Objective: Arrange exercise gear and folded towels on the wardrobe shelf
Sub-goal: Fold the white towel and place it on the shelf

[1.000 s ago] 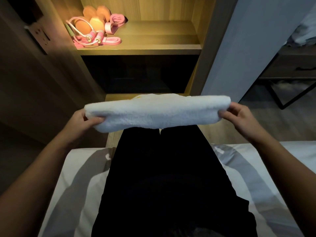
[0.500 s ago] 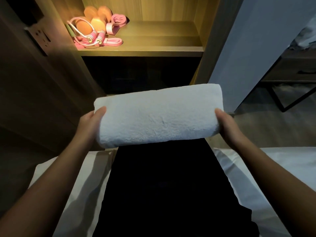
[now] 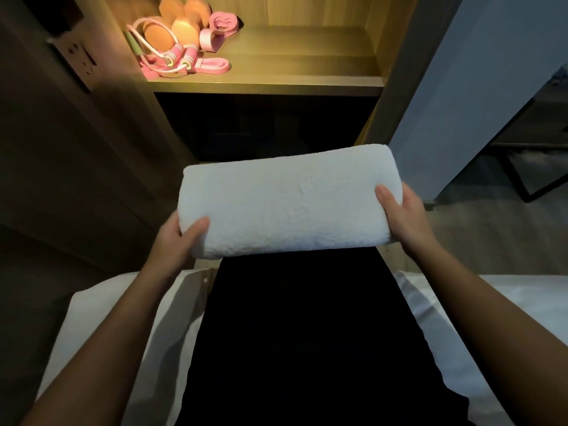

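Towel (image 3: 289, 204), folded, is gripped at its ends by left hand (image 3: 178, 241) and right hand (image 3: 402, 216), below the shelf (image 3: 307, 50) already holding gear (image 3: 181, 47); shelving remains.

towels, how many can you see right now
1: a white folded towel, held between the left hand and right hand. None on the lit shelf; the dark compartment below could hide more.

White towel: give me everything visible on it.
The white towel is folded into a thick oblong bundle with rounded edges and a fluffy, terry-like nap. It is held in the air, long side across the view, right end slightly higher, below the lit wardrobe shelf. The left hand grips its left end, the right hand its right end, thumbs on top.
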A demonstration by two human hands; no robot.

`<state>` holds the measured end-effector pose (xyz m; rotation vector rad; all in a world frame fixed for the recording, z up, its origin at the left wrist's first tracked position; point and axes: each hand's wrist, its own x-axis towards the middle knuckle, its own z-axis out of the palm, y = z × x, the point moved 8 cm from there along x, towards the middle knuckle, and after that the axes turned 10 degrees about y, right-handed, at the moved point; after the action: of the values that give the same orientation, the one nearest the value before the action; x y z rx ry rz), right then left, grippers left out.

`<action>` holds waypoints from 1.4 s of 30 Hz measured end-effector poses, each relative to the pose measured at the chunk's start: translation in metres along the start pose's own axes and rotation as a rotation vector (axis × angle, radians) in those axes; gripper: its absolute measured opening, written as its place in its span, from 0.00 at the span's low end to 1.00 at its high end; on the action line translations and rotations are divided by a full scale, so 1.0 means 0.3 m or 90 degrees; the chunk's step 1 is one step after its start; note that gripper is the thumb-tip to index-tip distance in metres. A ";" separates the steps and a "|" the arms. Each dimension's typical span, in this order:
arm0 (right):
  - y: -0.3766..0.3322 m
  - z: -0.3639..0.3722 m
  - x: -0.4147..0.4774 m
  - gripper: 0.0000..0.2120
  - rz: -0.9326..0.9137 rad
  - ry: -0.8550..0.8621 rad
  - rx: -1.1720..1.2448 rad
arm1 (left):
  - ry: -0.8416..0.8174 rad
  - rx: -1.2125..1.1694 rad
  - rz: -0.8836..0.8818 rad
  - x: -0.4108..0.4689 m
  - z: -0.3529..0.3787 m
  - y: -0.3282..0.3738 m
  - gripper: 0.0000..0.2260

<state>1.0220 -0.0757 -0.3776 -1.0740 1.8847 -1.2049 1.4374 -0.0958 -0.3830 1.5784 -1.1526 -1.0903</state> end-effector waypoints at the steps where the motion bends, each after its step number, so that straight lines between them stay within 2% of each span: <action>1: -0.023 0.000 0.015 0.21 -0.021 0.017 -0.009 | 0.026 0.005 0.026 0.018 0.001 0.022 0.12; 3: -0.067 -0.008 0.049 0.19 -0.050 0.045 -0.025 | 0.076 0.025 0.062 0.060 0.012 0.069 0.10; 5: -0.071 -0.004 0.096 0.21 -0.028 0.036 -0.070 | 0.114 0.071 0.030 0.111 0.024 0.077 0.09; 7: -0.012 0.028 0.134 0.25 0.064 -0.036 -0.157 | 0.106 0.174 -0.094 0.166 0.052 0.035 0.18; 9: 0.066 0.061 0.129 0.27 0.203 -0.103 -0.160 | 0.064 0.230 -0.244 0.196 0.089 -0.016 0.25; 11: 0.087 0.068 0.137 0.27 0.228 -0.089 -0.147 | 0.044 0.261 -0.285 0.227 0.109 -0.028 0.26; 13: 0.078 0.059 0.147 0.26 0.190 -0.058 -0.184 | 0.034 0.311 -0.235 0.262 0.113 -0.012 0.24; 16: 0.095 0.052 0.137 0.25 0.193 -0.040 -0.225 | -0.006 0.369 -0.116 0.277 0.119 0.007 0.21; 18: 0.080 0.055 0.132 0.25 0.176 -0.046 -0.286 | 0.008 0.465 -0.016 0.275 0.110 0.033 0.21; 19: 0.052 0.056 0.135 0.26 0.123 -0.045 -0.349 | 0.037 0.527 0.056 0.270 0.102 0.062 0.20; 21: -0.064 0.065 0.131 0.24 -0.095 -0.010 -0.498 | 0.073 0.590 0.275 0.224 0.120 0.163 0.20; 23: -0.186 0.111 0.083 0.18 -0.310 -0.005 -0.529 | -0.014 0.601 0.505 0.132 0.194 0.245 0.21; 24: -0.217 0.139 0.053 0.16 -0.350 -0.044 -0.503 | -0.101 0.614 0.561 0.083 0.236 0.246 0.24; 26: -0.227 0.207 -0.014 0.18 -0.365 -0.158 -0.464 | -0.256 0.712 0.547 0.019 0.307 0.189 0.36; 28: -0.206 0.282 -0.082 0.31 -0.401 -0.262 -0.544 | -0.301 0.797 0.511 0.015 0.340 0.151 0.44; 30: -0.166 0.334 -0.113 0.44 -0.427 -0.321 -0.658 | -0.297 0.819 0.527 0.036 0.375 0.172 0.43; 33: -0.143 0.362 -0.096 0.52 -0.434 -0.321 -0.720 | -0.295 0.848 0.559 0.052 0.418 0.212 0.39; 35: -0.156 0.362 -0.082 0.49 -0.454 -0.309 -0.694 | -0.271 0.869 0.564 0.036 0.405 0.206 0.40; 37: -0.175 0.348 -0.072 0.41 -0.474 -0.279 -0.625 | -0.224 0.900 0.579 0.014 0.355 0.191 0.39; 39: -0.187 0.335 -0.058 0.34 -0.461 -0.245 -0.582 | -0.173 0.880 0.579 0.013 0.294 0.193 0.34; 42: -0.188 0.335 -0.042 0.30 -0.428 -0.245 -0.552 | -0.165 0.801 0.630 0.018 0.253 0.225 0.26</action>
<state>1.1288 -0.1178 -0.3613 -2.3417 1.7848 -0.3509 1.3517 -0.1251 -0.3368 1.2745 -2.6767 0.2327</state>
